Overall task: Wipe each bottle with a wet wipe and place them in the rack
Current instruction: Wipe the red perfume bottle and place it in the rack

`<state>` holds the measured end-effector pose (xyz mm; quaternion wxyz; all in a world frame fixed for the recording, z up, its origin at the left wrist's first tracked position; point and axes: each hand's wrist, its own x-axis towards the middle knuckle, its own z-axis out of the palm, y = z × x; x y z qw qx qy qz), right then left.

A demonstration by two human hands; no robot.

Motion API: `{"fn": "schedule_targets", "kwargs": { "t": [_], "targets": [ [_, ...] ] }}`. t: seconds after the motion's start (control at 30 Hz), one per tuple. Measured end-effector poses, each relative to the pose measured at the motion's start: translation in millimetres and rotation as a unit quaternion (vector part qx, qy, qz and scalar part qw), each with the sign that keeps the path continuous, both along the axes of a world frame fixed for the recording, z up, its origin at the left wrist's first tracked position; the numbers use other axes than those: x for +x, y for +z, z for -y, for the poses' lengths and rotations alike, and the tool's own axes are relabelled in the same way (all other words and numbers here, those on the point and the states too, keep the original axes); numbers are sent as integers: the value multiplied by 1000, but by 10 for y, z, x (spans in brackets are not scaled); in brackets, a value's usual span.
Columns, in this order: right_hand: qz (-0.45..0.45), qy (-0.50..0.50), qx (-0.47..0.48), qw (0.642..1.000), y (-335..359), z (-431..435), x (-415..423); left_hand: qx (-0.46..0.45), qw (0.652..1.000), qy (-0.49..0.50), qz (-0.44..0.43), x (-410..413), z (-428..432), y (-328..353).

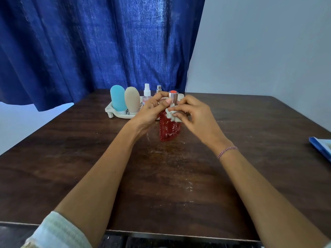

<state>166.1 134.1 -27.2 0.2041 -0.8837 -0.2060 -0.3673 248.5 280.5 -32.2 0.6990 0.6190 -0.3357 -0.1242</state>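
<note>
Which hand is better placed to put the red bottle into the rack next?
Probably the left hand: its fingers grip the red bottle near the cap, and the rack stands just behind it. The right hand pinches the wet wipe against the bottle.

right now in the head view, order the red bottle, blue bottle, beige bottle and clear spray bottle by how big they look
1. red bottle, but nearest the camera
2. blue bottle and beige bottle: too alike to rank
3. clear spray bottle, partly behind the left hand
</note>
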Motion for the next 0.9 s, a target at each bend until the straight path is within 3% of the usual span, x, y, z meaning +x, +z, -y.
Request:
{"fn": "schedule_targets", "kwargs": {
  "t": [0.2, 0.9],
  "targets": [
    [-7, -53, 48, 997, 0, 85, 19, 18, 1000, 5, -13, -11, 1, 20],
    [-6, -124, 77, 989, -9, 118, 58, 22, 999, 4, -40, -87, 7, 26]
  ]
}}
